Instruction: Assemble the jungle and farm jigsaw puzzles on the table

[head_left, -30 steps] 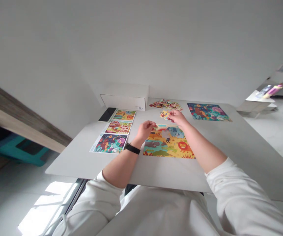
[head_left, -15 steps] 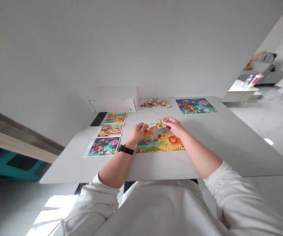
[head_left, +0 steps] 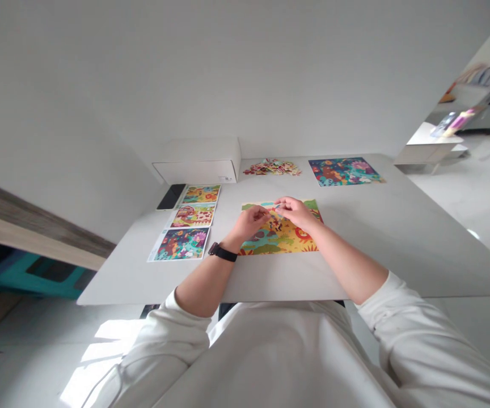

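Observation:
A yellow and green animal jigsaw puzzle lies in front of me, with an orange lion on its right side. Over its upper middle, my right hand pinches a small puzzle piece, seen almost edge-on and bluish. Close to its left, my left hand has thumb and fingers pressed together above the puzzle; whatever they may hold is too small to make out. The hands hide part of the puzzle's upper half. A black watch sits on my left wrist.
A heap of loose puzzle pieces lies by the wall, beside a white box. At the back right is a dark animal puzzle. Three printed pictures and a black phone lie on the left of the table.
My left hand has moved right, closer to my right hand. A yellow piece visible at my right fingertips before no longer shows there. The whole view has shifted slightly.

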`<action>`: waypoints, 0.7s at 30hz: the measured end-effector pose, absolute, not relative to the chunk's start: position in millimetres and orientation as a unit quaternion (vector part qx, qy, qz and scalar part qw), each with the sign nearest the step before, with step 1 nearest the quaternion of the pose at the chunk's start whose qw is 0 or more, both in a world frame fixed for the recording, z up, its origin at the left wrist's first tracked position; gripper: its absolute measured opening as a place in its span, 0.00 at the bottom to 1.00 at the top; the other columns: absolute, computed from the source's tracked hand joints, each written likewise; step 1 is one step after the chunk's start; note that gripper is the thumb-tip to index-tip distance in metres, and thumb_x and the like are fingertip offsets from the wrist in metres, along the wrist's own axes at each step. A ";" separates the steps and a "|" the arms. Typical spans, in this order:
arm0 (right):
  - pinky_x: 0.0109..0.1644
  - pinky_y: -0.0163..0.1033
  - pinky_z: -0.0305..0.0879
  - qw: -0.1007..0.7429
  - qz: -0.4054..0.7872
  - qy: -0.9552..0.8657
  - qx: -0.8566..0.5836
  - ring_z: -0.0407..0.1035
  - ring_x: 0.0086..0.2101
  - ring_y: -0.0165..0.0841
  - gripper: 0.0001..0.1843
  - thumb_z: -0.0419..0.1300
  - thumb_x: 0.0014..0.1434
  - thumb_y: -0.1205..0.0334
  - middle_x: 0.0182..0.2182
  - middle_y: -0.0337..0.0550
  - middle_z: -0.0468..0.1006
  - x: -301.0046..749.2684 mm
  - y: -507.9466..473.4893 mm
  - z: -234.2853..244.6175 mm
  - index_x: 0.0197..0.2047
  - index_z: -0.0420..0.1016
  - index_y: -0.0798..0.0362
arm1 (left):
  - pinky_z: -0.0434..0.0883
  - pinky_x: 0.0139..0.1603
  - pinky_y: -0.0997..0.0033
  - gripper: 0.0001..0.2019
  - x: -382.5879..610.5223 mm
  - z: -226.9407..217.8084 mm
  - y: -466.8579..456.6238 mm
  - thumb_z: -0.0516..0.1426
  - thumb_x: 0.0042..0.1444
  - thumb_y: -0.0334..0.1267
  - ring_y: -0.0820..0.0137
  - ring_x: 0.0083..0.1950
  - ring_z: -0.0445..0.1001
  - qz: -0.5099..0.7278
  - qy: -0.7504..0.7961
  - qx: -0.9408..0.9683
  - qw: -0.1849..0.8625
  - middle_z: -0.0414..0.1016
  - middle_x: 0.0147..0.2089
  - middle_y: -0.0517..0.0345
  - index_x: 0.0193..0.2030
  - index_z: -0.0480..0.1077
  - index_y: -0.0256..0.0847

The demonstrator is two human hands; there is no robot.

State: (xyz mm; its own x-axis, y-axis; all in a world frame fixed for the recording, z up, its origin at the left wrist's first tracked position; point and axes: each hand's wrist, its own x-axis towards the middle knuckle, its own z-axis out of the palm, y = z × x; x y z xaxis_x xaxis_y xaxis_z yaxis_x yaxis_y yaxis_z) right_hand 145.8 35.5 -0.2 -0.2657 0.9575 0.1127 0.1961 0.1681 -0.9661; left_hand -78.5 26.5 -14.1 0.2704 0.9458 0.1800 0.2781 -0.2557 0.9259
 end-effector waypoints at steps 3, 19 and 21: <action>0.47 0.41 0.73 0.405 0.445 -0.651 -0.463 0.77 0.41 0.38 0.22 0.66 0.62 0.43 0.40 0.43 0.85 144.5 32.6 4.4 0.51 0.79 0.49 | 0.69 0.33 0.71 0.18 -80.1 -10.4 26.4 0.69 0.55 0.54 0.70 0.32 0.74 0.422 0.457 0.652 0.432 0.79 0.31 0.58 0.38 0.76 0.40; 0.53 0.44 0.74 0.424 0.392 -0.664 -0.475 0.79 0.42 0.38 0.15 0.64 0.65 0.47 0.42 0.44 0.85 149.4 39.4 -8.6 0.46 0.78 0.48 | 0.76 0.38 0.70 0.23 -82.1 -9.7 29.1 0.69 0.56 0.61 0.69 0.34 0.79 0.451 0.453 0.601 0.480 0.81 0.33 0.55 0.35 0.75 0.40; 0.55 0.44 0.74 0.437 0.343 -0.683 -0.474 0.79 0.46 0.39 0.13 0.65 0.65 0.51 0.47 0.46 0.85 149.1 37.7 -6.3 0.49 0.77 0.48 | 0.75 0.37 0.69 0.23 -82.5 -8.7 29.0 0.69 0.56 0.60 0.69 0.34 0.78 0.453 0.461 0.592 0.481 0.80 0.32 0.55 0.35 0.75 0.40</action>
